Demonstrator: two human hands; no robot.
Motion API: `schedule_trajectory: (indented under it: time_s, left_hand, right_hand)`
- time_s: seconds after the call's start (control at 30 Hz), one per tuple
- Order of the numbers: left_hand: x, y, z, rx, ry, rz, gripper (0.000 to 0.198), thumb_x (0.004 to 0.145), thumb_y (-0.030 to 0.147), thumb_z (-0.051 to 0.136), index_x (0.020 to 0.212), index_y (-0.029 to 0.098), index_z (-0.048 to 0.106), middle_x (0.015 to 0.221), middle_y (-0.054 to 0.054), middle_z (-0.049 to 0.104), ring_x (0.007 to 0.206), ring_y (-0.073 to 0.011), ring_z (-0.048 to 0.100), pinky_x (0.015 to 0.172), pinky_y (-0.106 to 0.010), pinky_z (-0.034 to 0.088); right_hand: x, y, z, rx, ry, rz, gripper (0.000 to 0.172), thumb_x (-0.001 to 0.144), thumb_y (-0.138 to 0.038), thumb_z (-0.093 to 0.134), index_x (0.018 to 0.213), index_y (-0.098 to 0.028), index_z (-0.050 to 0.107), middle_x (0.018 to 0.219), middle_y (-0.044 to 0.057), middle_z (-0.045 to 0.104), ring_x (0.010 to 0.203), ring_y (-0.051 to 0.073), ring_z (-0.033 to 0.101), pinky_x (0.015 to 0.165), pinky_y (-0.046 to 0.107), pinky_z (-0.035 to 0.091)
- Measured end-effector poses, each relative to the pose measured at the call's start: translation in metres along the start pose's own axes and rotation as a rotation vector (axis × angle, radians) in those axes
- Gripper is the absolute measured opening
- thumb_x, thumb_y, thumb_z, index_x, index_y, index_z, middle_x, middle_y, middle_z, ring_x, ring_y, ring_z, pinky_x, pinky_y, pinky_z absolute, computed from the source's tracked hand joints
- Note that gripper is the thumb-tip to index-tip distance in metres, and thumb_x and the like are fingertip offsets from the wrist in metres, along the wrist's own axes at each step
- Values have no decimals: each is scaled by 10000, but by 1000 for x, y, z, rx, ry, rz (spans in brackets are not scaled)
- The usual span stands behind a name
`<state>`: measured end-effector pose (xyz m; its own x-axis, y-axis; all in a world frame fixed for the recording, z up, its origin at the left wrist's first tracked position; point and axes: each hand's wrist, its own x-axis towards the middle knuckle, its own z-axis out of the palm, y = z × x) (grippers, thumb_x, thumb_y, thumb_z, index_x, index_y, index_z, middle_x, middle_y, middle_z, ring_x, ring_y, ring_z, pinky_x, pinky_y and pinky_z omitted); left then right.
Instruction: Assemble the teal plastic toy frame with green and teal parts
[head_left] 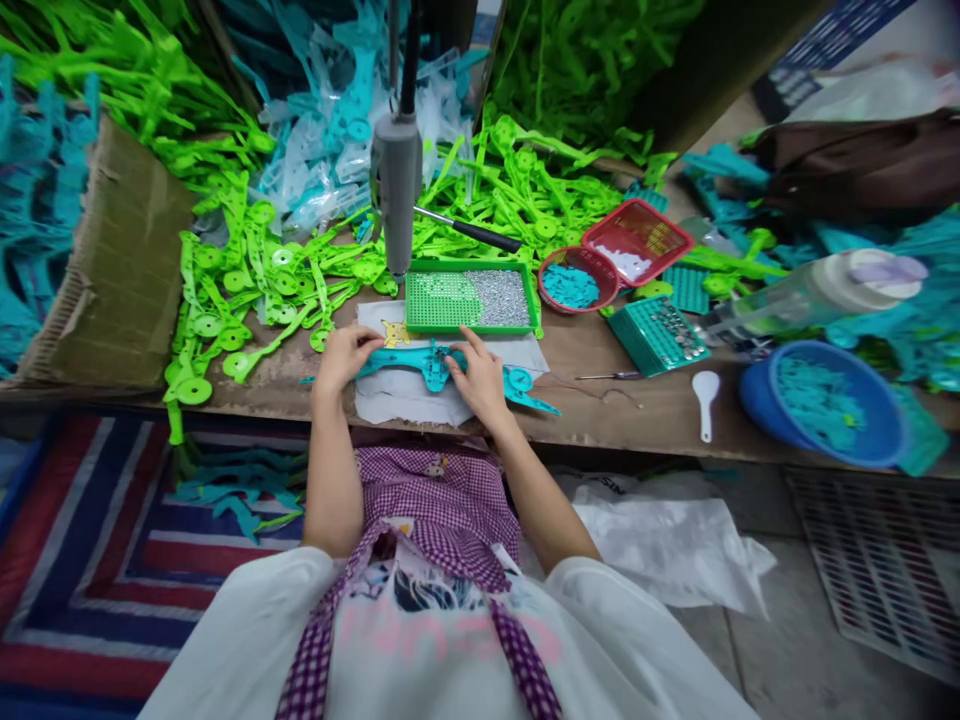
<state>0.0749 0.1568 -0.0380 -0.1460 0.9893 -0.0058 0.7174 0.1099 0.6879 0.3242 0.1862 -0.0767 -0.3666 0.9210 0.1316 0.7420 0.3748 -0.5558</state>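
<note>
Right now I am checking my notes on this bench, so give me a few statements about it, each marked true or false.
1. The left hand and right hand both rest on a teal plastic part. True.
2. That part lies on bare wood. False: it lies on a grey cloth.
3. The green tray behind the hands holds silvery pieces. True.
4. The blue bowl on the right holds green pieces. False: it holds teal pieces.

bright even overhead light, soft shadows; wide-angle warp at edges, corners blurred, centre sharp.
</note>
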Motion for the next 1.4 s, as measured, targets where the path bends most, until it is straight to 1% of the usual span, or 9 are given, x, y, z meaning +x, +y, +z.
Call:
schedule_trajectory:
  time_s: [0.13,0.33,0.5,0.6,0.8,1.0,1.07,1.23,1.4]
  left_hand:
    - [-5,-15,-15,97,67,56,155,857,256,652,920,181,772,873,-58,749,781,-184,650,766,-296,485]
    - [-26,-42,-53,439,-115,154,282,817,404,695,991,188,749,925,-84,665,829,-227,634,794,-323,481]
    - [-31,-36,-77,695,-161,186,241,874,384,628,904,169,734,999,-84,588,909,-235,583,893,-385,438]
    - [-29,-28,-76,749,-61,176,331,949,407,515,953,141,712,1072,-73,579,1008,-216,542,962,-420,390]
    - [-27,-19,-46,589,281,142,412,925,517,520,912,149,704,1394,-99,544,1359,-319,384,1079,-533,256]
    - [-27,-20,-25,402,454,77,287,821,415,549,907,176,683,952,-123,738,980,-302,633,992,-520,345]
    - [-31,-24,-33,325,473,86,312,801,456,582,906,190,706,887,-102,740,900,-289,646,927,-475,411]
    - [-51,-48,-66,-15,262,20,285,606,467,781,809,268,763,691,7,712,562,-181,569,586,-311,436]
    - [-55,-67,-83,-60,398,59,123,659,404,759,736,310,774,695,34,733,634,-181,625,646,-312,472]
  right_hand:
    - [-1,1,1,-46,-12,-18,328,980,-376,392,1173,-226,611,1557,99,425,1259,316,554,970,541,432]
    - [-2,1,0,-70,-14,-16,326,989,-375,371,1156,-240,616,1571,64,407,1260,310,556,976,529,433]
    - [0,-5,2,-59,-26,21,325,991,-347,358,1183,-255,604,1582,46,388,1281,297,545,1064,561,373]
    - [0,-10,6,-26,-15,76,334,989,-293,345,1225,-281,581,1597,15,360,1306,298,527,1132,638,273]
    - [-1,-41,-21,-61,-160,107,560,936,-109,381,1484,-224,368,1625,74,300,1523,318,208,1172,699,93]
    - [21,-96,-59,55,-268,-212,553,994,-314,473,1516,-229,310,1579,50,399,1435,223,390,1198,533,238]
    - [20,-89,-51,79,-308,-236,561,988,-351,490,1506,-205,332,1587,63,385,1460,205,354,1211,494,233]
    - [-3,-37,-12,-1,-331,-145,553,947,-376,556,1454,-186,441,1596,98,361,1518,236,242,1238,537,140]
    - [-14,-21,-3,-92,-263,-164,572,976,-471,453,1480,-205,414,1594,39,371,1509,219,268,1233,484,201]
